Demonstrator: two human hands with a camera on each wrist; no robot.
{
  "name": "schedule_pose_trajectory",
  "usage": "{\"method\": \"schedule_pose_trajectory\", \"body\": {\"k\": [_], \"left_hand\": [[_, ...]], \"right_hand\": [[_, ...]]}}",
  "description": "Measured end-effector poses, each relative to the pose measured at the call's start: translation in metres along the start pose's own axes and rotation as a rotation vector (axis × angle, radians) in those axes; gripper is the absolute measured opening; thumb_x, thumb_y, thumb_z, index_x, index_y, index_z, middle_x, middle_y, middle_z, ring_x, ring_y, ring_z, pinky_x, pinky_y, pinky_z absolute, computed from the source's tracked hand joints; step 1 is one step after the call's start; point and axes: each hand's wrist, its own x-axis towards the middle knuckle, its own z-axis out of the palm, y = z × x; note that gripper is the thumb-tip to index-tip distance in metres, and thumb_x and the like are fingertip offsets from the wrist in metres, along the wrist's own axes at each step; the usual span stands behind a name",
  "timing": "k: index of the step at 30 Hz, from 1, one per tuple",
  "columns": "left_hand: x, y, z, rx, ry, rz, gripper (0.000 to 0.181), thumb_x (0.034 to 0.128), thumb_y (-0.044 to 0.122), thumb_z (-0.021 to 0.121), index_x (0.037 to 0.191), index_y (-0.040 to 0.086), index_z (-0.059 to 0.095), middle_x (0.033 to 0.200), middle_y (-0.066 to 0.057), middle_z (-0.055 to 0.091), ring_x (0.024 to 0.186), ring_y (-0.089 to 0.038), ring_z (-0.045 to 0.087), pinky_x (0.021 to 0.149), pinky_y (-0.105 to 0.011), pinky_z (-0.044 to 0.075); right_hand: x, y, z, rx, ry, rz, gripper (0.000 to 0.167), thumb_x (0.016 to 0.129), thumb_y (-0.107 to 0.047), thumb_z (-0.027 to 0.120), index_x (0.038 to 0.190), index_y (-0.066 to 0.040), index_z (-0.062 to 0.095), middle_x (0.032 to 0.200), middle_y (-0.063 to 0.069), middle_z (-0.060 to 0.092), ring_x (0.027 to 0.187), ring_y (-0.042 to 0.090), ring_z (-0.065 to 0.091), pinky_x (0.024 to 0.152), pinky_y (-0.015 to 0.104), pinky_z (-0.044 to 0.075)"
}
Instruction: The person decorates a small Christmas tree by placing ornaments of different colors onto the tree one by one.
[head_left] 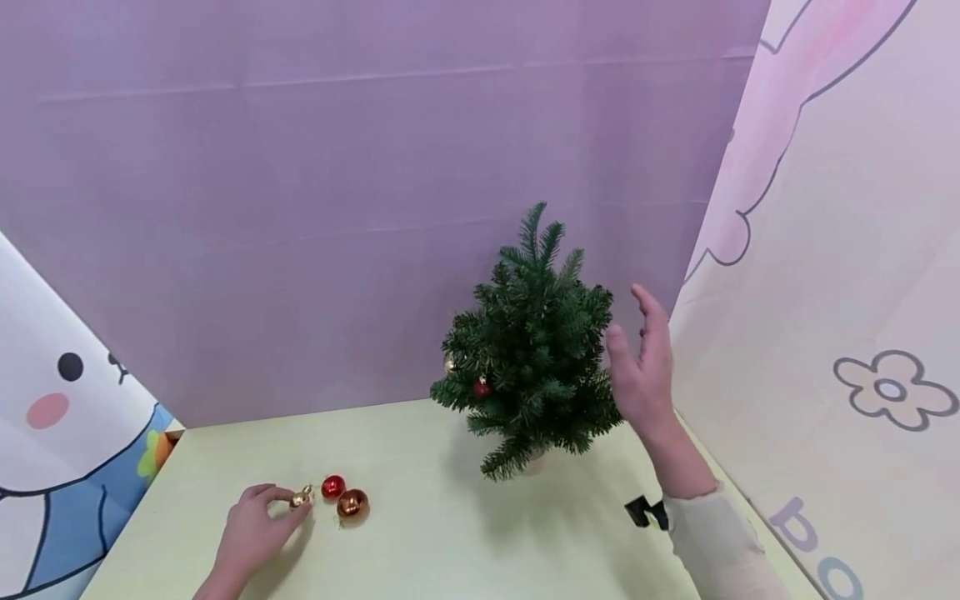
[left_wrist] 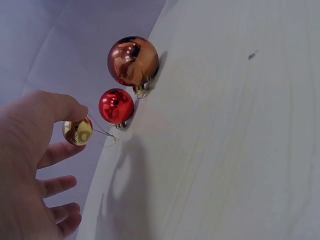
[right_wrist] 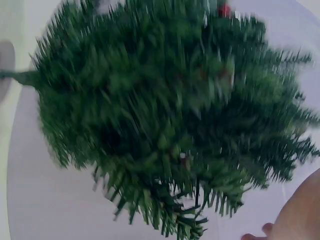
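Observation:
Between thumb and forefinger, my left hand (head_left: 257, 531) pinches a small gold ball ornament (left_wrist: 78, 131) with a thin hanging loop. Just to its right on the table lie a red ball ornament (head_left: 333, 487) and a larger copper ball ornament (head_left: 352, 505). A small artificial Christmas tree (head_left: 536, 358) stands upright toward the back, carrying a red ornament (head_left: 482, 387) and a gold ornament (head_left: 449, 365) on its left side. Beside the tree's right edge, my right hand (head_left: 645, 375) is raised with fingers apart and holds nothing. Green branches fill most of the right wrist view, somewhat blurred.
The pale table (head_left: 420, 542) meets a purple backdrop (head_left: 300, 250) behind the tree. Printed panels stand at the left (head_left: 67, 433) and right (head_left: 825, 333). A small black object (head_left: 647, 512) lies near the right forearm.

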Motion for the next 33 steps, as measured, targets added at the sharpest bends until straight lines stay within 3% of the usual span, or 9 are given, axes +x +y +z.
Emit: {"method": "schedule_pose_trajectory", "body": {"k": [3,5,8,10,16,18,21,24,33], "left_hand": [[-0.012,0.008,0.001,-0.019,0.03,-0.014,0.043,0.0825,0.04,0.076,0.099,0.002,0.07,0.128,-0.037,0.047,0.116,-0.054,0.046,0.093,-0.065,0.037],[-0.019,0.014,0.001,-0.036,0.057,-0.005,0.041,0.082,0.038,0.077,0.098,0.001,0.07,0.127,-0.036,0.048,0.116,-0.052,0.046,0.094,-0.065,0.036],[-0.028,0.025,0.001,-0.051,0.094,0.013,0.04,0.0819,0.037,0.078,0.098,0.001,0.071,0.126,-0.036,0.049,0.115,-0.052,0.047,0.093,-0.066,0.036],[-0.035,0.032,0.0,-0.059,0.116,0.011,0.039,0.0819,0.035,0.078,0.097,0.001,0.071,0.125,-0.035,0.05,0.115,-0.052,0.047,0.093,-0.065,0.036],[-0.057,0.052,-0.002,-0.081,0.183,-0.009,0.037,0.0819,0.032,0.079,0.098,0.001,0.071,0.125,-0.032,0.051,0.115,-0.049,0.047,0.092,-0.063,0.037],[-0.066,0.059,-0.002,-0.09,0.198,-0.018,0.037,0.0817,0.033,0.079,0.098,0.002,0.071,0.125,-0.031,0.051,0.115,-0.049,0.047,0.092,-0.063,0.037],[-0.078,0.072,-0.002,-0.102,0.209,-0.037,0.037,0.0818,0.034,0.079,0.099,0.002,0.071,0.127,-0.03,0.05,0.116,-0.049,0.046,0.093,-0.063,0.036],[-0.08,0.081,-0.004,-0.113,0.208,-0.032,0.036,0.082,0.033,0.079,0.1,0.003,0.07,0.128,-0.029,0.05,0.116,-0.05,0.045,0.093,-0.063,0.036],[-0.082,0.101,-0.01,-0.131,0.247,0.044,0.032,0.0804,0.03,0.081,0.098,0.005,0.071,0.126,-0.026,0.052,0.114,-0.048,0.048,0.091,-0.063,0.036]], "right_hand": [[0.013,-0.007,-0.003,0.072,-0.113,0.021,0.06,0.102,-0.034,0.044,0.15,-0.001,0.03,0.154,0.017,0.026,0.141,0.032,0.023,0.108,0.057,0.023],[0.018,-0.012,-0.004,0.1,-0.183,0.037,0.058,0.104,-0.034,0.04,0.15,-0.001,0.03,0.154,0.018,0.025,0.129,0.032,0.037,0.103,0.052,0.03],[0.023,-0.013,-0.004,0.104,-0.257,0.041,0.053,0.106,-0.029,0.037,0.15,-0.001,0.031,0.15,0.022,0.03,0.089,0.021,0.049,0.09,0.041,0.035],[0.025,-0.012,-0.002,0.108,-0.276,0.026,0.051,0.106,-0.027,0.038,0.149,-0.001,0.033,0.146,0.025,0.034,0.068,0.015,0.037,0.08,0.034,0.034],[0.026,-0.009,-0.001,0.141,-0.285,-0.021,0.044,0.105,-0.016,0.04,0.146,0.001,0.038,0.141,0.023,0.039,0.055,0.01,0.03,0.06,0.028,0.034],[0.024,-0.008,-0.003,0.156,-0.285,-0.028,0.043,0.104,-0.012,0.041,0.145,0.001,0.04,0.141,0.023,0.04,0.061,0.012,0.039,0.064,0.029,0.037],[0.021,-0.009,-0.007,0.169,-0.291,-0.036,0.042,0.102,-0.008,0.043,0.144,0.002,0.042,0.142,0.022,0.04,0.096,0.02,0.053,0.083,0.039,0.043],[0.018,-0.014,-0.008,0.15,-0.283,-0.056,0.042,0.1,-0.005,0.046,0.142,0.004,0.043,0.142,0.024,0.04,0.13,0.028,0.037,0.097,0.053,0.038],[0.01,-0.023,-0.008,0.103,-0.257,-0.116,0.044,0.097,-0.002,0.05,0.14,0.006,0.044,0.142,0.025,0.04,0.134,0.034,0.033,0.096,0.058,0.034]]}}
